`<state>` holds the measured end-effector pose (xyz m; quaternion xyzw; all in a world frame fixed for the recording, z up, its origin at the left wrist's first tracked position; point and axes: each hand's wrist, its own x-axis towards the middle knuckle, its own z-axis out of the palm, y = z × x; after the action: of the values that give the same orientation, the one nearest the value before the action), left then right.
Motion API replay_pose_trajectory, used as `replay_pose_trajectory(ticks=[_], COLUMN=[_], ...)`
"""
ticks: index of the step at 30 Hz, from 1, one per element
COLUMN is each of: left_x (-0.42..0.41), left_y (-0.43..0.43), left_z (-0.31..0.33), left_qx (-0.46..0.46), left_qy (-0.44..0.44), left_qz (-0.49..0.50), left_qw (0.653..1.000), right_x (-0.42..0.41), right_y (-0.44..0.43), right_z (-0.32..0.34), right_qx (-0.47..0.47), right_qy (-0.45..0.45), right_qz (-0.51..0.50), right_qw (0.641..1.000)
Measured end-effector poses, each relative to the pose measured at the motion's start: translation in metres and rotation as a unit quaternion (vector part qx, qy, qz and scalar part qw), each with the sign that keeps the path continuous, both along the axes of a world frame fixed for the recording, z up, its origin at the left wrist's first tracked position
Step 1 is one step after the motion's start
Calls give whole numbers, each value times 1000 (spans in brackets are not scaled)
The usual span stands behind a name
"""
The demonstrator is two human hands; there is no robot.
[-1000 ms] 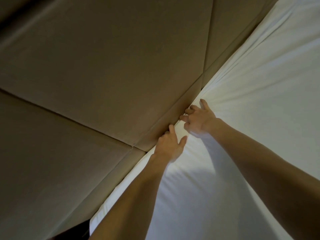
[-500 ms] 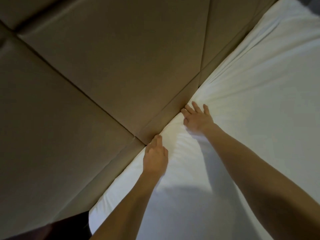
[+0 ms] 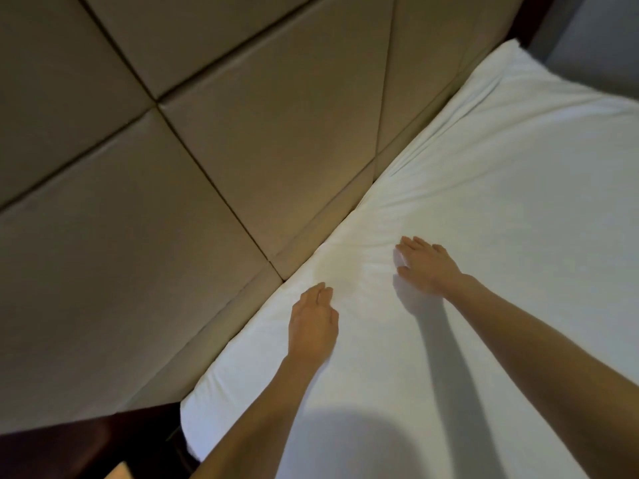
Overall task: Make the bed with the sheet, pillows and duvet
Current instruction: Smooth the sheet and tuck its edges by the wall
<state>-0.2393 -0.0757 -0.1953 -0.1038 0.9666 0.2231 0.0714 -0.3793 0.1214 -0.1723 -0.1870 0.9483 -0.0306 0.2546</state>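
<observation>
A white sheet [image 3: 484,209] covers the mattress and runs along the padded headboard [image 3: 193,160]. Its edge is tucked down into the gap at the headboard, with light creases near my hands. My left hand [image 3: 313,321] lies palm down on the sheet a short way back from that edge, fingers together and relaxed, holding nothing. My right hand [image 3: 427,264] rests flat on the sheet to the right, fingers spread, holding nothing. No pillows or duvet are in view.
The beige headboard is made of large padded panels with dark seams. A dark wooden bedside unit [image 3: 103,440] stands at the lower left beside the mattress corner. A grey wall or floor area [image 3: 594,46] shows past the far mattress corner at the upper right.
Both hands have pulled back from the gap at the headboard onto the flat sheet. They let go of the sheet edge and opened. The view has drawn back and shows more of the bed.
</observation>
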Motion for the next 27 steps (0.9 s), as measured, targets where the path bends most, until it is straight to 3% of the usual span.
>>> replay_pose_trajectory(ticks=[4,10,22,27], left_x=[-12,-54,-173,-206], left_y=[22,49,73,77], left_z=[13,23,-1,-15], left_qx=[18,-26,-61,-53], left_qy=[10,14,-32,-25], left_qz=[-33,-72,-133,-134], left_qw=[999,997,989,989], right_x=[0,-17,-115,-170], right_y=[33,65,66,53], right_z=[29,46,12,-4], right_qx=[18,7,-39,-81], right_qy=[-7,2,14,78], right_qz=[-11,-55,-69,-96], right_qw=[1000,998,997,989])
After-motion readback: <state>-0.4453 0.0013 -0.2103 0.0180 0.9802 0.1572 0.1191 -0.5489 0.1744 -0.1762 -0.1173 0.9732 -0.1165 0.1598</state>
